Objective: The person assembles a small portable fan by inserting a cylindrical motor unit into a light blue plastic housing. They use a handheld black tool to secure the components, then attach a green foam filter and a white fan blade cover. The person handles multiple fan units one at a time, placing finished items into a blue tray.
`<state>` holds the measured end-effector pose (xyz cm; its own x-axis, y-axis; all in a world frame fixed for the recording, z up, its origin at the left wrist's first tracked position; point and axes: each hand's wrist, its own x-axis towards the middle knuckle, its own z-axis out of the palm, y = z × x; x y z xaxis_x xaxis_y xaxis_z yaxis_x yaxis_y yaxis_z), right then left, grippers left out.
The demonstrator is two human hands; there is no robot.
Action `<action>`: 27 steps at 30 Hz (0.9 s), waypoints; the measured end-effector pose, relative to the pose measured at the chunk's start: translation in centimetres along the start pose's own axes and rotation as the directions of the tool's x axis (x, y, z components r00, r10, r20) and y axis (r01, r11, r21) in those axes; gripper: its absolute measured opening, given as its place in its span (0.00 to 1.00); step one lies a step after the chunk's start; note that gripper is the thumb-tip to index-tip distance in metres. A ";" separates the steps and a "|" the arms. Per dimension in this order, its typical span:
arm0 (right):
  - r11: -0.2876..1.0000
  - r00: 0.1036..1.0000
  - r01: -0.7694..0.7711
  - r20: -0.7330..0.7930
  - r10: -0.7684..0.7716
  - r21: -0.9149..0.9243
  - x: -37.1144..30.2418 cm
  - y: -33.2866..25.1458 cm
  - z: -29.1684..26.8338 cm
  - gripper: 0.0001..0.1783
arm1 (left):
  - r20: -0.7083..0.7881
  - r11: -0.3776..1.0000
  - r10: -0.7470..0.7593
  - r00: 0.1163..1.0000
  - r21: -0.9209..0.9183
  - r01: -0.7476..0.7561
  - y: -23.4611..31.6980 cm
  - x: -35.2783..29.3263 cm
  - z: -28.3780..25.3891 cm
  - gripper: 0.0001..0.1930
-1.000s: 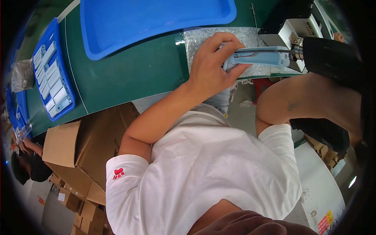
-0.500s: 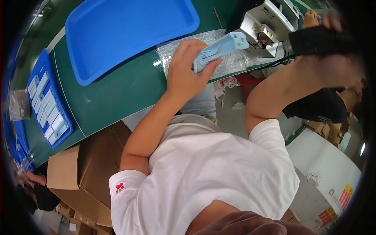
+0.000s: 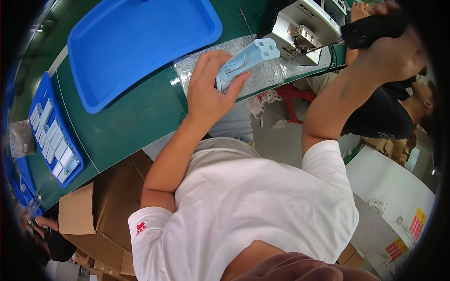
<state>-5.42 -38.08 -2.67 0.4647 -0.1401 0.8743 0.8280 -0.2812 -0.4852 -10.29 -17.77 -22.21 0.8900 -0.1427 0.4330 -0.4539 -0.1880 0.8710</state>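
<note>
My left hand (image 3: 208, 89) grips a light blue plastic housing (image 3: 248, 61) between thumb and fingers, its open hollow side up and a thin reddish wire inside. It holds the piece tilted above bubble wrap (image 3: 187, 70) on the green table. At the upper right, my right hand (image 3: 398, 56) is closed around a black electric screwdriver (image 3: 372, 32). The screwdriver's thin metal bit points left to the front of a silver and black screw feeder (image 3: 304, 30). Whether the bit touches the feeder, I cannot tell.
An unfilled blue tray (image 3: 140, 51) lies at the back. Farther left, another blue tray (image 3: 77, 173) holds several pale blue and white pieces. Below the table edge stands an opened cardboard box (image 3: 77, 210). Co-workers (image 3: 382, 110) sit at right and lower left; a red stool (image 3: 293, 103) stands beneath.
The screwdriver in my right hand has come into clearer sight, with its bit at the feeder. My left hand still holds the housing; the whole view has shifted slightly.
</note>
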 end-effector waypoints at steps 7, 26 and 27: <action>0.976 0.984 -0.152 -0.067 0.164 0.156 -3.2 -0.9 -1.0 0.24 | 0.023 0.999 0.022 0.999 -0.041 -0.021 -0.4 -0.2 0.1 0.21; 0.982 0.988 -0.109 -0.095 0.125 0.157 -4.4 0.4 0.9 0.20 | 0.008 0.999 0.044 0.999 -0.006 -0.043 -0.7 -0.2 0.0 0.19; 0.982 0.988 -0.108 -0.097 0.124 0.157 -4.5 0.6 0.8 0.20 | 0.008 0.999 0.045 0.999 0.000 -0.045 -0.7 -0.2 0.0 0.19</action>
<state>-6.76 -36.84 -6.87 0.5308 -0.2654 0.8048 0.8121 -0.1123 -0.5727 -10.15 -17.61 -22.94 0.8682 -0.1592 0.4701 -0.4938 -0.1816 0.8504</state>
